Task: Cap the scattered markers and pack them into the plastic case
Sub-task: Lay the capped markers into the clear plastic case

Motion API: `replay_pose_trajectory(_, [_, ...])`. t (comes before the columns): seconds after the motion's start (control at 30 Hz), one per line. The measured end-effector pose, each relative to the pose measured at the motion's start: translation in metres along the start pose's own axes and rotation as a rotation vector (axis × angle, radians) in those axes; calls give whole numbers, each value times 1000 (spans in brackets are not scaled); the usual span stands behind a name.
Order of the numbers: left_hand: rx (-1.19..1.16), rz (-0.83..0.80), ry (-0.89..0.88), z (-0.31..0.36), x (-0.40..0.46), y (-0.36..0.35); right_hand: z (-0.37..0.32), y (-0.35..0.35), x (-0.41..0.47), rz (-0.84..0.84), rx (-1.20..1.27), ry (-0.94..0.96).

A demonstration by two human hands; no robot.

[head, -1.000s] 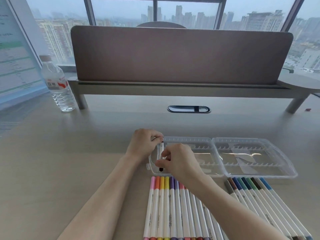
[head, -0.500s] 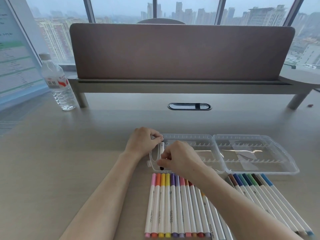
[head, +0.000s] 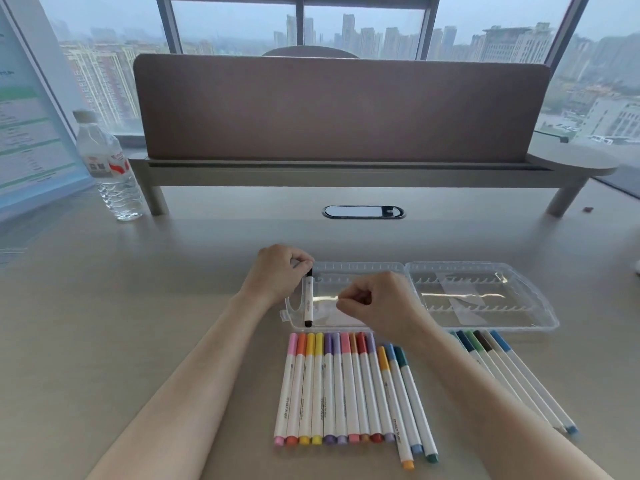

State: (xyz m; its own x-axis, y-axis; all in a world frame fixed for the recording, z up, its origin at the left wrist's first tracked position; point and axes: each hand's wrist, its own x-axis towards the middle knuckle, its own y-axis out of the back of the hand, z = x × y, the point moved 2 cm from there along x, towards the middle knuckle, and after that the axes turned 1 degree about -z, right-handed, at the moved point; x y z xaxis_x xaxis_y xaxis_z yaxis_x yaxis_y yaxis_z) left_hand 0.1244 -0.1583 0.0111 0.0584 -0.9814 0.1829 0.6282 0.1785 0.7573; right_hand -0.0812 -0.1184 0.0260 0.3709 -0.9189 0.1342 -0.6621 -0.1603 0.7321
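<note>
- Step in hand, by my read: seating the black marker (head: 308,301) in the leftmost slot of the plastic case (head: 360,271); to do it well, keep it parallel to the case's left wall, press both ends down evenly till it sits in the ribs; don't tilt it or it'll ride over the notches
- Left hand (head: 278,273): fingers curled, pinching the marker's far end at the case's back-left corner
- Right hand (head: 375,306): loosely fisted over the case's left half, just right of the marker, not touching it; can't tell if it holds anything
- Marker lies lengthwise along the case's left wall, near tip at the front edge; between the two hands
- Case sits open on the table (head: 173,306), lid half (head: 481,296) flat to its right; no other marker inside as far as I can see
- Capped markers: main row (head: 346,386) just in front of the case; smaller bunch (head: 502,368) in front of the lid, partly behind the right forearm; most of the packing is left
</note>
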Motion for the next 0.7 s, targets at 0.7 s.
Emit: replay_pose_trajectory(0.7, [106,-237,-143,118,-76,-58,97,89,-83,140,-33,-192])
